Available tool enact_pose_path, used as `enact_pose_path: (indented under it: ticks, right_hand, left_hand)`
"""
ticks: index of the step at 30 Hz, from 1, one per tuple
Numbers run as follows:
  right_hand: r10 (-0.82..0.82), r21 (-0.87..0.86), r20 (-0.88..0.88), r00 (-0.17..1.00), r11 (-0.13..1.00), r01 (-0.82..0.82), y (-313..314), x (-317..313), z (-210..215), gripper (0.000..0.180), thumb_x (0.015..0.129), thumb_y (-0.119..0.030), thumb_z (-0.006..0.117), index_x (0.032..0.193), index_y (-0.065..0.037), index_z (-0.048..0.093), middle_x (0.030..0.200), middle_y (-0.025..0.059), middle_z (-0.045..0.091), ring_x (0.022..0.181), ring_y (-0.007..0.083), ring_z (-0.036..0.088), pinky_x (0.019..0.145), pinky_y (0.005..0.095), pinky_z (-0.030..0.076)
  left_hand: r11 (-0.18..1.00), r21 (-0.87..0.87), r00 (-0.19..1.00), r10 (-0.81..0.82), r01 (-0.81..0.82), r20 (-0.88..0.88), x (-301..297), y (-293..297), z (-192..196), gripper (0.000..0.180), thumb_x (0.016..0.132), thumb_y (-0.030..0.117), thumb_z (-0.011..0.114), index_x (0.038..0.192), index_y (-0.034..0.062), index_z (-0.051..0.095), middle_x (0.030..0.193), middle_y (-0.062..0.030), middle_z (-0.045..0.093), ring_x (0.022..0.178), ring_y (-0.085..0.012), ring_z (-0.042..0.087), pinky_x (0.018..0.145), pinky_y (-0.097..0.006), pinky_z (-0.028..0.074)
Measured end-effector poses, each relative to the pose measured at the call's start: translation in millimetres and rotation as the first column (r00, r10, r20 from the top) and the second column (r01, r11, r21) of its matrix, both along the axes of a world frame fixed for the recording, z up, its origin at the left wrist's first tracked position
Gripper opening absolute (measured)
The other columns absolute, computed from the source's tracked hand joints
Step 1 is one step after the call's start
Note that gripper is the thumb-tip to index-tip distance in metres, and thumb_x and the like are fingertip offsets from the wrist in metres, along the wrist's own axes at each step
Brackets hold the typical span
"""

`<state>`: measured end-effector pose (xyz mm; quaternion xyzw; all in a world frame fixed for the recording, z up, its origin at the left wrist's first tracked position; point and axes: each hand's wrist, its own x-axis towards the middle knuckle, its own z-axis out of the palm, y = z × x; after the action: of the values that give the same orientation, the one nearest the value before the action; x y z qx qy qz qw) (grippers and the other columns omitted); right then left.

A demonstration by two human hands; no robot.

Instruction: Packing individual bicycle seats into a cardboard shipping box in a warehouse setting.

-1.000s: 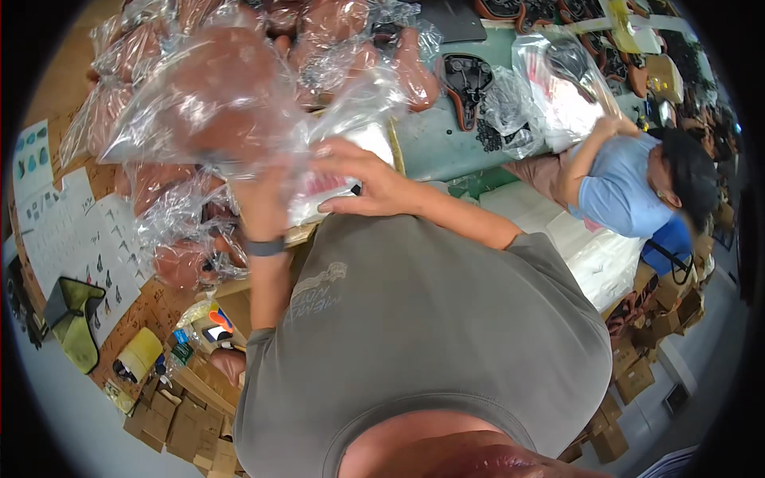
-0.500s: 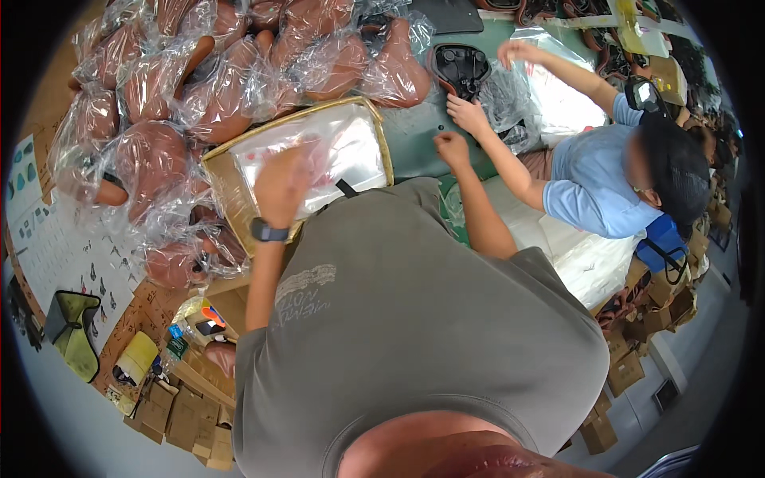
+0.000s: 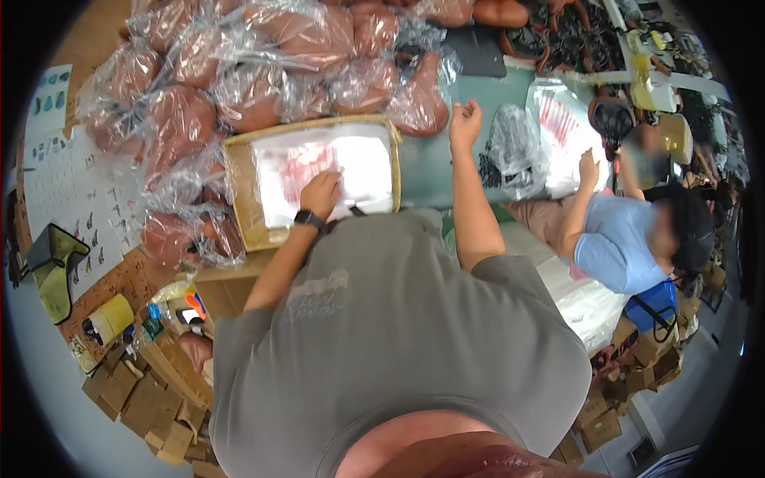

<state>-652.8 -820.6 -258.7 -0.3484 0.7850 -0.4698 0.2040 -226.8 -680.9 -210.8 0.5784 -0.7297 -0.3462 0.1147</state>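
My left hand (image 3: 320, 195), with a dark watch at its wrist, is over a stack of clear plastic bags (image 3: 365, 163). Its bent fingertips pinch at the top bag, as far as the frame shows. The stack lies in a shallow cardboard box (image 3: 245, 191) edged with tan tape. My right hand (image 3: 465, 129) is raised over the green tabletop (image 3: 426, 163), with thumb and loosely curled fingers apart. I see nothing in it. Just left of it lies a brown bicycle saddle (image 3: 421, 103) in clear plastic.
Several bagged brown saddles (image 3: 179, 119) are heaped at the far left. Right of my right hand lie crumpled plastic (image 3: 516, 147), small black parts (image 3: 489, 171) and a shiny bag stack (image 3: 562, 119). A co-worker in a blue shirt (image 3: 621, 239) sits at the right, near an upturned saddle (image 3: 612, 119).
My left hand has come down onto the bag stack. My right hand has reached farther forward. The co-worker's hands have drawn back right, and the upturned saddle by my right hand is gone from there.
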Motion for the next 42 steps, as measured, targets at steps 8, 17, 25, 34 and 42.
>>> enact_pose_path:
  ticks: [8, 17, 25, 34, 42]
  right_hand:
    - [0.607, 0.465, 0.172, 0.776, 0.645, -0.607, -176.9, 3.7, 46.4, 0.087, 0.091, -0.045, 0.083, 0.156, 0.004, 0.053, 0.145, 0.0321, 0.066, 0.134, 0.0526, 0.064, 0.113, 0.0531, 0.052]
    - [0.388, -0.039, -0.759, 0.523, 0.774, -0.632, -299.6, 85.3, 248.0, 0.093, 0.081, -0.012, 0.084, 0.166, -0.018, 0.046, 0.166, 0.0234, 0.049, 0.151, 0.0448, 0.048, 0.122, 0.0566, 0.045]
    - [-0.045, -0.263, -0.953, 0.300, 0.618, -0.741, -245.4, 133.9, 213.3, 0.063, 0.095, -0.029, 0.081, 0.152, -0.006, 0.064, 0.142, 0.0284, 0.069, 0.141, 0.0432, 0.062, 0.120, 0.0522, 0.048]
    - [0.417, -0.219, 0.496, 0.762, 0.909, -0.355, 31.4, -99.5, 312.1, 0.054, 0.098, -0.013, 0.074, 0.148, 0.006, 0.061, 0.137, 0.0158, 0.071, 0.125, 0.0253, 0.070, 0.110, 0.0383, 0.056]
    - [0.210, 0.044, 0.842, 0.497, 0.892, -0.451, 215.0, -35.0, 264.1, 0.072, 0.096, -0.040, 0.075, 0.151, 0.004, 0.060, 0.148, 0.0201, 0.068, 0.134, 0.0332, 0.067, 0.117, 0.0458, 0.054]
  left_hand:
    - [0.960, 0.165, 0.883, 0.131, -0.227, 0.452, 33.2, 12.2, -22.5, 0.033, 0.097, 0.014, 0.064, 0.129, 0.0100, 0.072, 0.127, -0.0231, 0.073, 0.107, -0.0434, 0.075, 0.090, -0.055, 0.060]
    - [0.942, 0.225, 0.921, 0.301, -0.247, -0.247, -17.7, -29.0, 70.2, 0.034, 0.099, 0.016, 0.077, 0.131, 0.0056, 0.068, 0.109, -0.0132, 0.076, 0.098, -0.0302, 0.075, 0.090, -0.041, 0.061]
    - [0.977, 0.147, 0.902, -0.202, 0.157, 0.381, 9.8, -1.2, -43.4, 0.087, 0.095, 0.037, 0.074, 0.172, 0.0214, 0.037, 0.185, -0.0163, 0.016, 0.171, -0.0343, 0.018, 0.134, -0.067, 0.019]
    - [0.956, 0.084, 0.918, 0.243, -0.282, 0.314, 18.4, -18.4, -17.7, 0.137, 0.069, 0.049, 0.099, 0.178, 0.0174, 0.021, 0.184, -0.0265, 0.009, 0.166, -0.0498, 0.022, 0.124, -0.067, 0.038]
    - [0.984, 0.152, 0.994, -0.081, 0.092, -0.076, -24.3, -15.7, -17.8, 0.056, 0.086, 0.034, 0.089, 0.127, 0.0017, 0.069, 0.134, -0.0219, 0.068, 0.127, -0.0397, 0.065, 0.104, -0.051, 0.055]
